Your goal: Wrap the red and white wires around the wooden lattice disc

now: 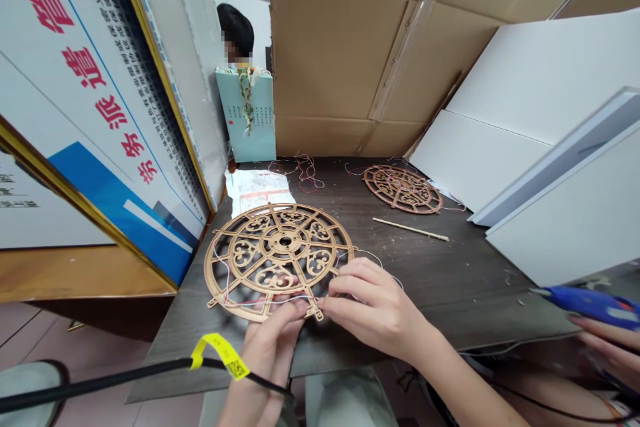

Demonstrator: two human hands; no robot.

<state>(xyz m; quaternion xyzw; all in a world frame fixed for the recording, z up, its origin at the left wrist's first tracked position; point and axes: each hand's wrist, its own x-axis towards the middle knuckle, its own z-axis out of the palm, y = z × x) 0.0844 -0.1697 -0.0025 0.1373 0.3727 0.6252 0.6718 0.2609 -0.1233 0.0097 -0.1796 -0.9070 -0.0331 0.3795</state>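
Note:
A round tan openwork disc (287, 241) is held tilted above the dark table, with thin red and white wires (227, 273) running along its near left side and rim. My left hand (275, 333) grips the near rim from below, its thumb on top and some fingers behind the cutouts. At the lower right rim, beside a small tab, my right hand (373, 300) has its thumb and forefinger pinched together at the wire. The fingertips partly hide what lies between them. White wire loops out past the right hand.
A second openwork disc (403, 189), a thin stick (411, 229), a paper sheet (260, 191) and loose wire (307, 173) lie on the table (350, 213). Cardboard (350, 47) stands behind. Another person's hand (610, 347) holds a blue tool (595, 305) at right.

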